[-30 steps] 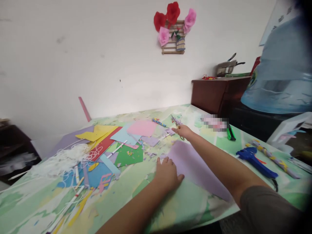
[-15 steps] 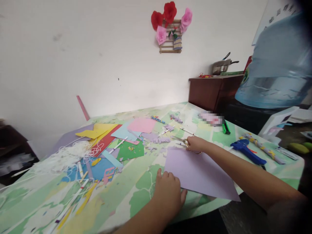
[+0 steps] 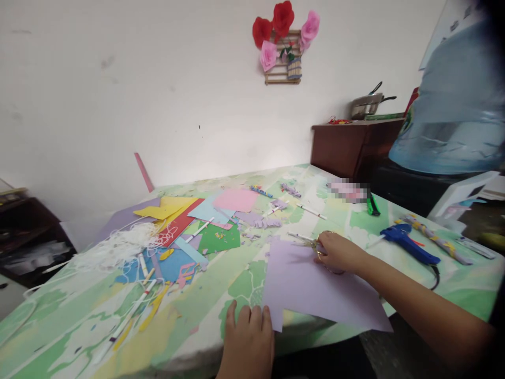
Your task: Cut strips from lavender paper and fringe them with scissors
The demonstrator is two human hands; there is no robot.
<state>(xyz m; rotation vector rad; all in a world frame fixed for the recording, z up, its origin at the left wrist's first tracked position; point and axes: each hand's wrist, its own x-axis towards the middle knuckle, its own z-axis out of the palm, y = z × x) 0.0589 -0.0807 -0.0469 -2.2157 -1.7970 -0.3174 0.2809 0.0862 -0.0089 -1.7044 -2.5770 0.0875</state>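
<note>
A sheet of light purple paper (image 3: 300,281) lies at the table's front edge, its lower right corner reaching past the edge. Along its left side a narrow strip hangs lower than the rest, with a step in the bottom edge. My left hand (image 3: 250,331) rests flat with fingers apart beside that strip's lower end; the forefinger side is close to the paper. My right hand (image 3: 339,252) grips the gold-coloured handles of a pair of scissors (image 3: 316,245) over the paper's upper part. The blades point left and away from me.
Coloured paper sheets (image 3: 177,223), a tangle of white string (image 3: 118,247) and several markers (image 3: 199,230) cover the left. To the right lie a blue glue gun (image 3: 410,245), a decorated stick (image 3: 437,239) and a green box cutter (image 3: 373,204). A water bottle (image 3: 453,105) stands behind.
My left hand has moved left and towards me, to the strip's lower end. My right hand has drawn the scissors slightly nearer and right. The paper's left strip now shows. The view has shifted slightly.
</note>
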